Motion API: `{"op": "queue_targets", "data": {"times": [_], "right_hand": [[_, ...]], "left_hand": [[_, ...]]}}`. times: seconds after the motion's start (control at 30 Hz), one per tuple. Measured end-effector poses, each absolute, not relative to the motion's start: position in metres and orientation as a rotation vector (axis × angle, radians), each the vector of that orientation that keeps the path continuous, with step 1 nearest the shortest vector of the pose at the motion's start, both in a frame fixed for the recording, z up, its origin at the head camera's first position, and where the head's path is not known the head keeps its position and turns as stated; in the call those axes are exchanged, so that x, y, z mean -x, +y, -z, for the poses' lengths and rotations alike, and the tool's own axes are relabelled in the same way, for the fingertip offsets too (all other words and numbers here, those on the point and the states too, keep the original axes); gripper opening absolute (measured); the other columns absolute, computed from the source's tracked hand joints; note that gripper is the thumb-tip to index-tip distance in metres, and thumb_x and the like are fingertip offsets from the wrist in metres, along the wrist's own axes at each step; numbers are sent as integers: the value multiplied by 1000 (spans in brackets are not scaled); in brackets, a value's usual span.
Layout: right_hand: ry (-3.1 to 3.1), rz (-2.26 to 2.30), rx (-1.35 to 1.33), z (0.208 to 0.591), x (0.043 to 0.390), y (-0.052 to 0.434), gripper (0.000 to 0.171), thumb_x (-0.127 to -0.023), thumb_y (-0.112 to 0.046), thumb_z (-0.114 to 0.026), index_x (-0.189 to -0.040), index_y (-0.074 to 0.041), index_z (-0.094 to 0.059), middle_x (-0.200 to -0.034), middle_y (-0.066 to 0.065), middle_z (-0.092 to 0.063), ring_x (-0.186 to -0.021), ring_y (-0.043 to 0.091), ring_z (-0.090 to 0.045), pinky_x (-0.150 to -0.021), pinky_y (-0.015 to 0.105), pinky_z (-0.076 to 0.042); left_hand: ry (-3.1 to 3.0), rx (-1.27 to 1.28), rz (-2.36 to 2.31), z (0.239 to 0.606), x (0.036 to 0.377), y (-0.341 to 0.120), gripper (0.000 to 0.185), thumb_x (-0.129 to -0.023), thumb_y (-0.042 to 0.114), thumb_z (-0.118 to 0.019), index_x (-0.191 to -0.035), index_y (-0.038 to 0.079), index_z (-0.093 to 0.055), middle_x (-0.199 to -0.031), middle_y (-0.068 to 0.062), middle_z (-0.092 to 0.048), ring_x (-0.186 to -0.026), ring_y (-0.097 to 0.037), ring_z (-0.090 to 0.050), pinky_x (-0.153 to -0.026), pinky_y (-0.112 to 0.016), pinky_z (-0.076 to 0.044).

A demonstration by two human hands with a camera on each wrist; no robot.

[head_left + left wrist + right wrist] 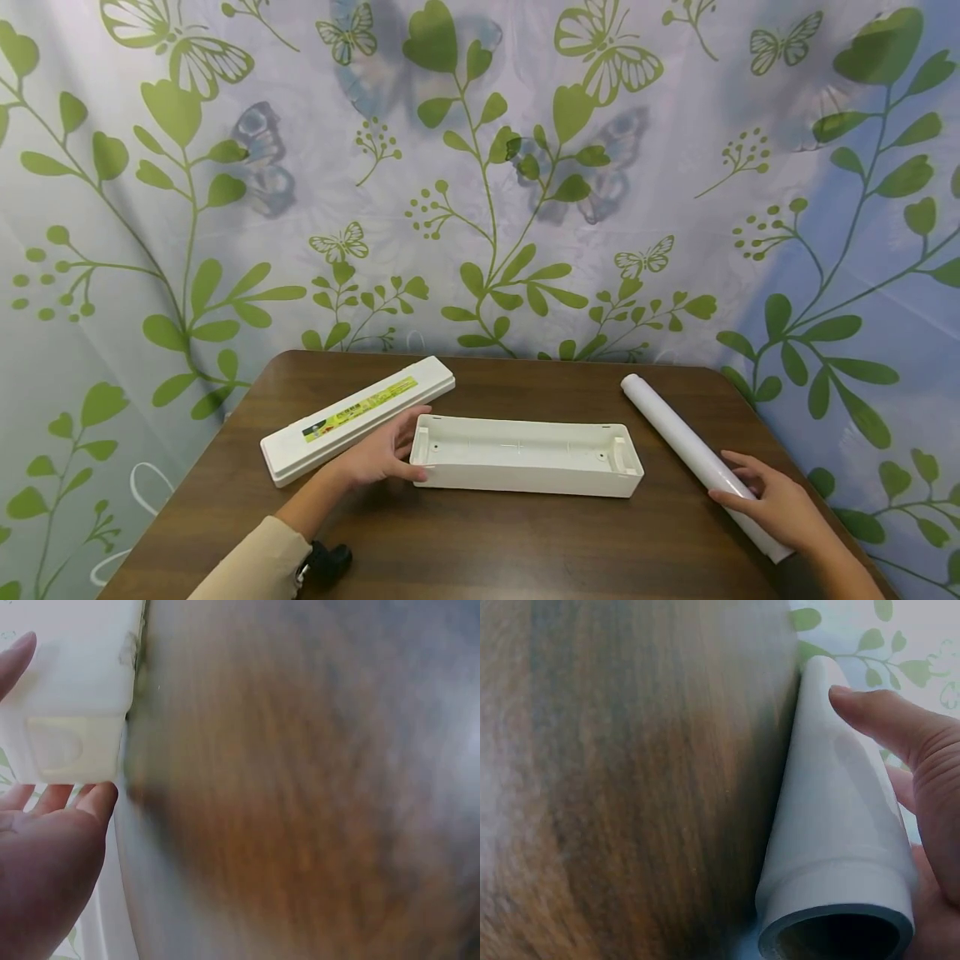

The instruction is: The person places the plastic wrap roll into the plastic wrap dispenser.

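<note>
A long white plastic box [525, 475] lies lidless at the middle of the table, its hollow inside facing up. My left hand [378, 450] holds its left end, thumb at the front corner and fingers at the back corner. In the left wrist view, the fingers [97, 801] meet the box's end wall [75, 750]. On the right, a white roll of cling film [675, 429] with a hollow core lies slantwise. My right hand [776, 504] grips its near half, the thumb [877, 712] on top and the other fingers along the far side.
The box's long white lid [300, 454], with a yellow-green label [360, 408], lies slantwise behind the left hand. A small black object [330, 562] is by the left wrist. The brown wooden table [517, 542] ends at a leaf-printed curtain [480, 167].
</note>
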State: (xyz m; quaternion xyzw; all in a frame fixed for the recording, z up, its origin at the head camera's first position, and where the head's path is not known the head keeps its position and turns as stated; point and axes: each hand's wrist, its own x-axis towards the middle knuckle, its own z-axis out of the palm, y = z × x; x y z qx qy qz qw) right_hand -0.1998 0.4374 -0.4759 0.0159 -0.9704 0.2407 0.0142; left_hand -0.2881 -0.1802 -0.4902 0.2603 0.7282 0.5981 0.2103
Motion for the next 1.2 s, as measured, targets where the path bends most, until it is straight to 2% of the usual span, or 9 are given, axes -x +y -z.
{"op": "queue_targets", "data": {"times": [0.07,0.13,0.23,0.33,0.57,0.97,1.2], "right_hand": [[-3021,-774,-49,476,200,439,81,-90,-45,-77,-149,1,-46,-127,33,-65,-99,33,-72,-63,27,-50],[-3015,-806,-51,477,199,441,81,-90,-44,-77,-149,1,-46,-127,33,-65,-96,23,-72,-64,26,-50],[-3006,-852,-62,479,200,444,80,-90,-41,-79,-150,1,-46,-126,31,-67,-89,2,-66,-64,24,-51],[-3005,-914,-66,481,200,447,81,-90,-39,-79,-150,2,-45,-125,29,-68,-84,-8,-60,-65,23,-50],[-3009,-1041,-64,480,199,447,82,-90,-34,-79,-152,4,-42,-127,28,-67,-85,-5,-62,-65,24,-52],[-2994,-1142,-37,482,200,446,81,-90,-31,-80,-152,4,-43,-125,26,-69,-83,-2,-63,-65,26,-54],[-2969,-1152,-60,482,200,446,78,-89,-29,-81,-149,5,-46,-120,25,-70,-82,-1,-63,-64,26,-54]], "left_hand": [[1981,-740,-1675,491,289,-181,106,-81,5,-86,-160,5,-14,-163,-23,-26,-152,-43,-28,-114,-33,-45],[1955,-752,-1682,491,290,-182,105,-81,4,-85,-160,5,-15,-162,-23,-27,-152,-43,-28,-112,-29,-46],[1932,-776,-1690,491,291,-182,104,-82,3,-85,-159,3,-15,-160,-25,-29,-150,-44,-29,-110,-30,-48],[1939,-775,-1693,490,292,-182,103,-81,3,-85,-159,3,-17,-159,-25,-31,-149,-44,-31,-109,-32,-50],[1959,-765,-1689,488,292,-184,99,-81,3,-85,-158,4,-22,-159,-25,-33,-149,-44,-31,-112,-38,-48],[1954,-762,-1684,489,292,-185,100,-81,3,-85,-158,3,-21,-160,-24,-32,-152,-43,-28,-114,-36,-45],[1940,-784,-1691,490,293,-184,100,-81,2,-85,-157,0,-21,-158,-25,-33,-149,-44,-31,-112,-30,-47]]}}
